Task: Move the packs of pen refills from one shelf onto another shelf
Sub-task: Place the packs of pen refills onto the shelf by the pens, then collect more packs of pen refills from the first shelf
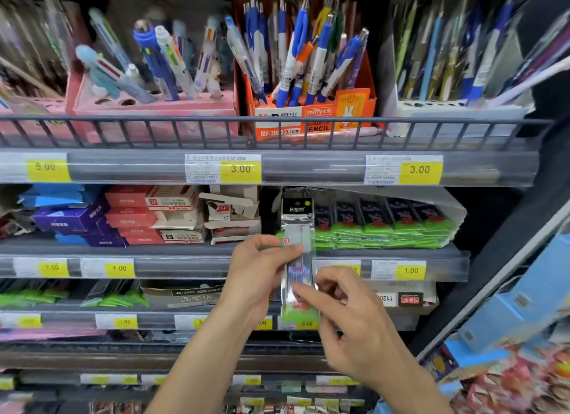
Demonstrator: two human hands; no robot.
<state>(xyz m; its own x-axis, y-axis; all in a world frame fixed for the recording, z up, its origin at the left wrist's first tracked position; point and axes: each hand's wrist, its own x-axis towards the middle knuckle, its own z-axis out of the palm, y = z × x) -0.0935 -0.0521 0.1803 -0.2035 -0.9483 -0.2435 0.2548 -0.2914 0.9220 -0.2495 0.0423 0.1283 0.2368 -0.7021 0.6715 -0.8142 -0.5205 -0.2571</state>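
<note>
Stationery shop shelves [385, 254] stocked with pens and boxes, left hand [256, 274] pinching a clear pack of pen refills [297, 253] held upright before the middle shelf, right hand [345, 318] fingers gripping its lower end, stacked green refill packs [385, 231] behind

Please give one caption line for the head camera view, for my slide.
Both hands, left hand and right hand, hold a pen refill pack upright before stationery shelves.

Refill pack [298, 268] print blurred, perhaps unreadable.
</note>
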